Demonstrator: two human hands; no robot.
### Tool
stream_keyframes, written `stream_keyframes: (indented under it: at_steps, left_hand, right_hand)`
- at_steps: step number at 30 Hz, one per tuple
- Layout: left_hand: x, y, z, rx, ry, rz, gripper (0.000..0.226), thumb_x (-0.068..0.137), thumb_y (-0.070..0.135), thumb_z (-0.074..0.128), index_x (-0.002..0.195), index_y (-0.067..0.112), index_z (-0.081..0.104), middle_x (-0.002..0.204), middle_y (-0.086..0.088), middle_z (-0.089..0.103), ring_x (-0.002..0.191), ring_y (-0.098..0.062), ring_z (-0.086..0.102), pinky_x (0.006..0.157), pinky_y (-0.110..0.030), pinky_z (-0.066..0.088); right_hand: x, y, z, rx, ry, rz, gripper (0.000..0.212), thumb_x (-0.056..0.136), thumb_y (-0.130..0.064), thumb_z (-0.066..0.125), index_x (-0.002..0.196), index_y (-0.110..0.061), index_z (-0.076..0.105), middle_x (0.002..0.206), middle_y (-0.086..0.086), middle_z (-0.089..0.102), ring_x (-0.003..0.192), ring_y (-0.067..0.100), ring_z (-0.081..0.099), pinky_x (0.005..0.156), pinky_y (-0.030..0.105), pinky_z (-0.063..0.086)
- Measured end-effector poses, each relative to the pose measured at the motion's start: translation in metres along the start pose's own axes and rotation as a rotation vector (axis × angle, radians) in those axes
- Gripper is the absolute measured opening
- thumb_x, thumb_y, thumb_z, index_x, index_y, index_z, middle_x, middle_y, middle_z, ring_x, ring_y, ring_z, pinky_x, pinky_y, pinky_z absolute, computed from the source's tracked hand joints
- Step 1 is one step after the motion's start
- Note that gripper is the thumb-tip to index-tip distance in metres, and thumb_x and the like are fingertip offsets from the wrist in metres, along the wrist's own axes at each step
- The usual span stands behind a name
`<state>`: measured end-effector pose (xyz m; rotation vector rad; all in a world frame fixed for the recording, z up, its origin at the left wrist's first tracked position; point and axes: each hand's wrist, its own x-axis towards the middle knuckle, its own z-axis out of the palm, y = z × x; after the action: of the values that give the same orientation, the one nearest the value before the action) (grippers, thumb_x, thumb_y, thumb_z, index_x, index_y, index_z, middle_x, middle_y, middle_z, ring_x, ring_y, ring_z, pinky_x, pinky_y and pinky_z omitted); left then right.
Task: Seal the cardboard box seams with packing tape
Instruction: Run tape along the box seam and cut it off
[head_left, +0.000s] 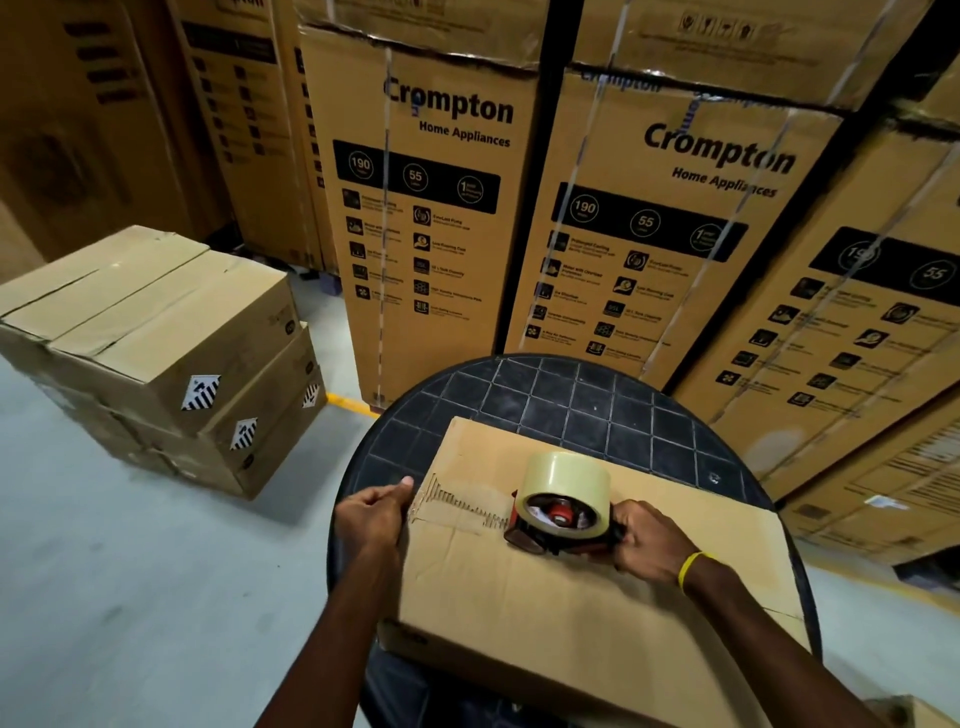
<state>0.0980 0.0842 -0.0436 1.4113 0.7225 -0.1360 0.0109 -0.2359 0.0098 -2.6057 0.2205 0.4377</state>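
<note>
While the left hand (371, 519) clasps the left edge of the cardboard box (571, 613) on the round black table (571, 400), the tape dispenser (563, 512) rests on its top seam. Farther right, the right hand (649, 545) grips its handle

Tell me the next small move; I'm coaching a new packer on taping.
Probably draw the tape dispenser rightward along the seam: the right hand grips it mid-box, tape covers only the left stretch, and the left hand steadies the box.
</note>
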Motion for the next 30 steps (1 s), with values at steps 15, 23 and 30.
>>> stream_keyframes:
  at_steps: [15,23,30]
  left_hand:
    - [0.023,0.012,-0.004,0.699,-0.143,0.066,0.017,0.092,0.018,0.074,0.084,0.004,0.068,0.099,-0.016,0.074,0.095,-0.036,0.071,0.080,-0.040,0.058]
    - [-0.035,-0.028,0.021,1.319,-0.703,1.189,0.074,0.102,0.061,0.003,0.163,0.020,0.005,0.169,0.003,-0.008,0.157,-0.013,-0.007,0.128,-0.040,0.001]
    - [-0.036,-0.033,0.021,1.474,-0.635,1.245,0.117,0.083,0.093,0.027,0.163,0.013,0.000,0.171,-0.005,-0.007,0.157,-0.017,-0.009,0.128,-0.043,0.007]
  right_hand:
    - [0.005,0.008,0.009,-0.020,0.044,-0.010,0.068,0.056,-0.080,0.068,0.085,-0.019,0.072,0.079,-0.004,0.073,0.073,0.021,0.067,0.069,0.042,0.058]
    - [0.013,0.008,0.007,0.048,-0.025,-0.034,0.040,0.061,-0.054,0.076,0.090,-0.027,0.076,0.083,-0.006,0.076,0.084,0.022,0.072,0.078,0.040,0.060]
    - [0.016,0.013,0.009,0.017,-0.060,0.021,0.052,0.053,-0.061,0.073,0.090,-0.025,0.074,0.084,-0.007,0.075,0.078,0.016,0.071,0.075,0.041,0.061]
